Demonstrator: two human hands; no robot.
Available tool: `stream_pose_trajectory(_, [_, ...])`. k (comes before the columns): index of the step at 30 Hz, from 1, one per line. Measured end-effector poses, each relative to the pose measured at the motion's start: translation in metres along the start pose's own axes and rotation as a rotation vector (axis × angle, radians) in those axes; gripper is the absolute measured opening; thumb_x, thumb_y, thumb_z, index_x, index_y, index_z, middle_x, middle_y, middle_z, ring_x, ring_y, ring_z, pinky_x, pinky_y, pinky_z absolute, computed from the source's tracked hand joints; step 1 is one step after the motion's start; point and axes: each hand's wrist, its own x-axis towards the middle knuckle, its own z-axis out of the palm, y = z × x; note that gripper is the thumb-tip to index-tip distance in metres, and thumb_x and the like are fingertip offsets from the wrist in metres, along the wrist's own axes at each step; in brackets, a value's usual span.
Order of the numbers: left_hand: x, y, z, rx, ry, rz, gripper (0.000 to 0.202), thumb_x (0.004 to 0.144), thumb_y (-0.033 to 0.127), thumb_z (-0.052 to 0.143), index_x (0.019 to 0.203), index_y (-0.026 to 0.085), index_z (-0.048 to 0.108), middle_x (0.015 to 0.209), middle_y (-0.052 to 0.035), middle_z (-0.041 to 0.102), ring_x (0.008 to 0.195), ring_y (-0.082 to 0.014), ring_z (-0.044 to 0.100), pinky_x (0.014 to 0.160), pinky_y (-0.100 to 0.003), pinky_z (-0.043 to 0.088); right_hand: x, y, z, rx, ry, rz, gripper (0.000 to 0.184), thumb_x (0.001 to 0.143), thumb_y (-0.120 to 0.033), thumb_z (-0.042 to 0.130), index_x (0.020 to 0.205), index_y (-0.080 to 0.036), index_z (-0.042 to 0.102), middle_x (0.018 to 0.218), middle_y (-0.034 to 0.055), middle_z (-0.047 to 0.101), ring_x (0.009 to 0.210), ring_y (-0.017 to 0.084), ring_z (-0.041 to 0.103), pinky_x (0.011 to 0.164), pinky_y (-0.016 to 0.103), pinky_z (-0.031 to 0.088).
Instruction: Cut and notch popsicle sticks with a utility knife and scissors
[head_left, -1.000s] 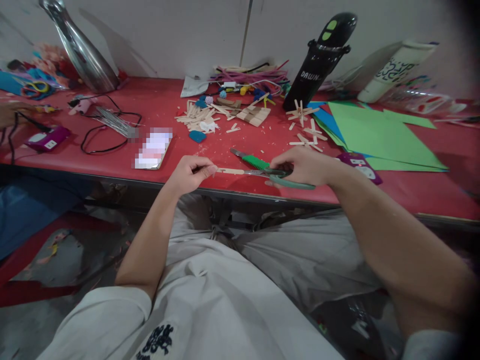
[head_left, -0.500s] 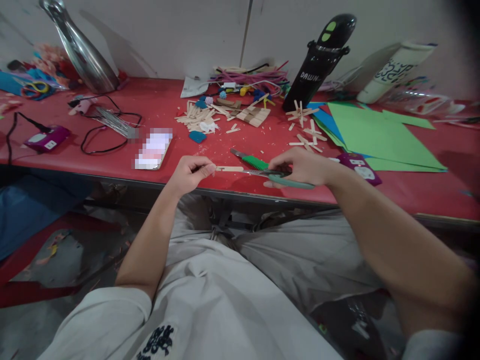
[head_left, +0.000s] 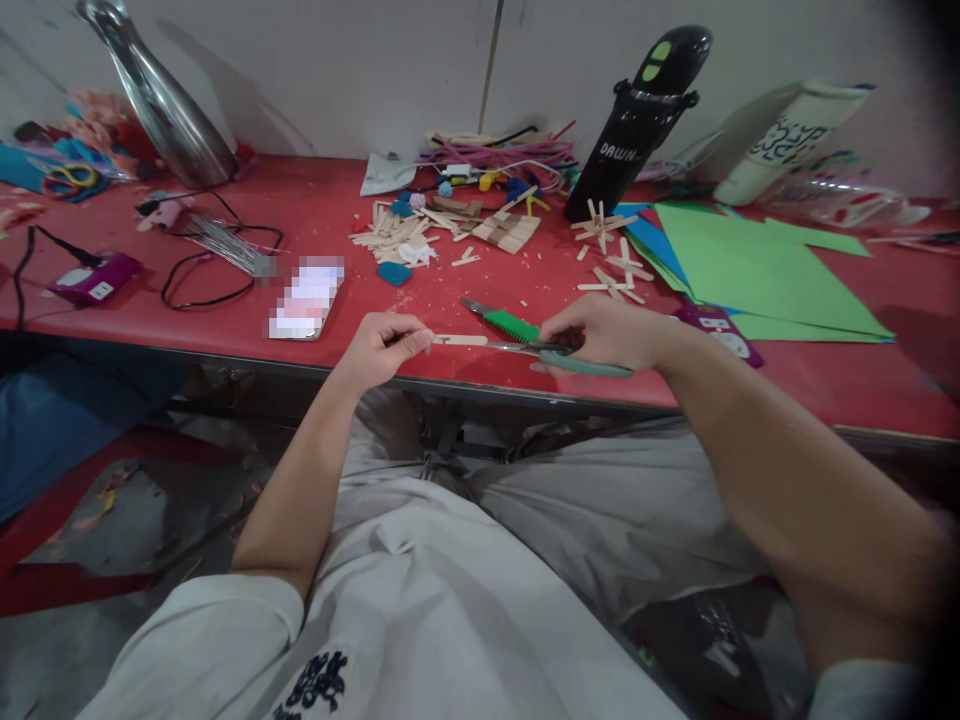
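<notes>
Near the front edge of the red table, my left hand (head_left: 391, 347) pinches one end of a popsicle stick (head_left: 465, 341), which points to the right. My right hand (head_left: 596, 335) is closed around the handles of a pair of scissors (head_left: 589, 364) with grey-green grips. Their blades reach left to the stick's free end; whether they touch it I cannot tell. Just behind the scissors lies a green utility knife (head_left: 510, 324) on the table. Farther back are a pile of popsicle sticks (head_left: 390, 238) and several stick pieces joined into star shapes (head_left: 624, 270).
A phone (head_left: 307, 300) lies left of my left hand. Green paper sheets (head_left: 772, 265) and a purple box (head_left: 718, 335) are on the right. A black bottle (head_left: 630, 130) and a steel flask (head_left: 172, 110) stand at the back. The red table (head_left: 247, 325) ends close before me.
Hardly anything differs. My right hand and the scissors have shifted very slightly right; my left hand still pinches the stick.
</notes>
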Motion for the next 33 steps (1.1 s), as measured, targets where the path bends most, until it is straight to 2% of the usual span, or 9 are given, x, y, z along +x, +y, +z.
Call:
stream_pose_trajectory(4, [0.000, -0.003, 0.000, -0.072, 0.005, -0.038, 0.046, 0.084, 0.057, 0.070, 0.062, 0.017, 0.066, 0.052, 0.0019, 0.047, 0.049, -0.0095, 0.036, 0.048, -0.027, 0.028, 0.000, -0.004, -0.001, -0.038, -0.004, -0.011, 0.028, 0.078, -0.041, 0.062, 0.074, -0.015, 0.069, 0.061, -0.0003, 0.050, 0.061, 0.012, 0.040, 0.059, 0.028, 0.035])
stream_pose_trajectory(14, [0.000, -0.013, -0.001, -0.152, -0.023, -0.061, 0.047, 0.084, 0.058, 0.071, 0.062, 0.017, 0.065, 0.051, 0.0025, 0.044, 0.049, -0.0087, 0.034, 0.048, -0.026, 0.024, -0.002, -0.003, 0.001, -0.101, 0.026, -0.001, 0.025, 0.078, -0.040, 0.061, 0.068, -0.017, 0.063, 0.060, -0.0026, 0.040, 0.060, 0.012, 0.033, 0.057, 0.028, 0.030])
stream_pose_trajectory(18, [0.002, -0.016, 0.001, -0.215, -0.023, -0.091, 0.047, 0.082, 0.057, 0.073, 0.062, 0.016, 0.065, 0.051, 0.0028, 0.042, 0.048, -0.0085, 0.033, 0.047, -0.026, 0.022, -0.003, -0.004, -0.001, -0.145, 0.018, 0.005, 0.021, 0.077, -0.037, 0.061, 0.071, -0.018, 0.063, 0.062, -0.0026, 0.046, 0.061, 0.012, 0.037, 0.060, 0.028, 0.031])
stream_pose_trajectory(21, [0.003, -0.019, 0.001, -0.259, -0.025, -0.112, 0.047, 0.082, 0.058, 0.074, 0.062, 0.017, 0.064, 0.050, 0.0033, 0.039, 0.048, -0.0086, 0.032, 0.047, -0.026, 0.021, -0.005, -0.009, -0.003, -0.172, 0.007, 0.037, 0.028, 0.081, -0.045, 0.059, 0.071, -0.019, 0.061, 0.063, -0.0020, 0.050, 0.061, 0.013, 0.040, 0.060, 0.029, 0.031])
stream_pose_trajectory(24, [0.005, -0.018, 0.000, -0.313, -0.023, -0.126, 0.051, 0.078, 0.061, 0.076, 0.058, 0.017, 0.059, 0.050, 0.0039, 0.036, 0.046, -0.0079, 0.030, 0.046, -0.026, 0.021, -0.009, -0.013, -0.006, -0.161, 0.011, 0.040, 0.034, 0.082, -0.051, 0.060, 0.069, -0.020, 0.058, 0.062, -0.0022, 0.049, 0.060, 0.013, 0.039, 0.059, 0.029, 0.031])
stream_pose_trajectory(27, [0.006, -0.013, -0.004, -0.373, 0.028, -0.119, 0.059, 0.074, 0.067, 0.075, 0.054, 0.019, 0.047, 0.050, 0.0051, 0.033, 0.043, -0.0062, 0.026, 0.044, -0.026, 0.022, -0.014, -0.010, -0.008, -0.152, 0.003, 0.045, 0.029, 0.081, -0.046, 0.060, 0.069, -0.020, 0.060, 0.060, -0.0024, 0.047, 0.059, 0.012, 0.038, 0.059, 0.029, 0.031])
stream_pose_trajectory(29, [0.006, -0.011, -0.006, -0.386, 0.064, -0.116, 0.059, 0.074, 0.066, 0.075, 0.054, 0.019, 0.045, 0.050, 0.0054, 0.033, 0.042, -0.0060, 0.025, 0.043, -0.026, 0.022, -0.015, -0.003, -0.010, -0.174, 0.060, 0.094, 0.029, 0.081, -0.047, 0.062, 0.069, -0.020, 0.061, 0.059, -0.0019, 0.047, 0.059, 0.013, 0.039, 0.059, 0.030, 0.032])
stream_pose_trajectory(33, [0.006, -0.014, -0.004, -0.355, 0.104, -0.122, 0.051, 0.076, 0.062, 0.077, 0.058, 0.019, 0.056, 0.048, 0.0057, 0.033, 0.043, -0.0070, 0.026, 0.044, -0.027, 0.020, -0.004, 0.018, -0.010, -0.174, 0.361, 0.267, 0.041, 0.071, -0.060, 0.074, 0.070, -0.021, 0.059, 0.063, 0.0019, 0.057, 0.061, 0.016, 0.046, 0.058, 0.032, 0.034])
